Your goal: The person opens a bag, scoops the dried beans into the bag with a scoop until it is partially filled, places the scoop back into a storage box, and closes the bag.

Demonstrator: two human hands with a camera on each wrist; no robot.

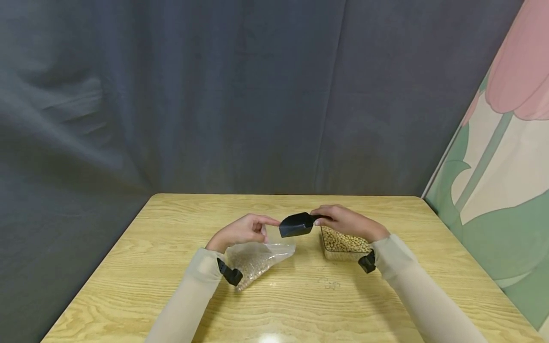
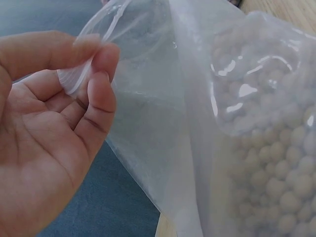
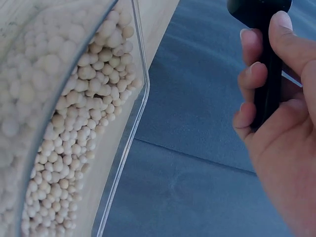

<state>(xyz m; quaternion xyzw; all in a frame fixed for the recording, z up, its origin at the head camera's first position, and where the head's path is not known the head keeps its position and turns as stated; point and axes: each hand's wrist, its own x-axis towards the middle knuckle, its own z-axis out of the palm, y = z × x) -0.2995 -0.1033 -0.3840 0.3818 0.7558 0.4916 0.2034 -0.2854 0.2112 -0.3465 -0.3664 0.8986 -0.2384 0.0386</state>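
Plastic bag (image 1: 280, 250) of soybeans sits nearest, its edge pinched by the left hand (image 1: 242, 232). Farther right is a clear box (image 1: 339, 256) of soybeans; the right hand (image 1: 343, 220) grips a black scoop (image 1: 297, 225) beyond them.

Head cam looks fwd/down, wrist cams (image 1: 232, 276) close; head/R share tub (image 1: 343, 256).

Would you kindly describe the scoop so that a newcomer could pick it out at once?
In the head view, the wooden table has a plastic bag at left and a clear box of beans at right. Above the table, close to the left hand, the right hand holds the scoop. Unlike the see-through bag and box, it is solid black.
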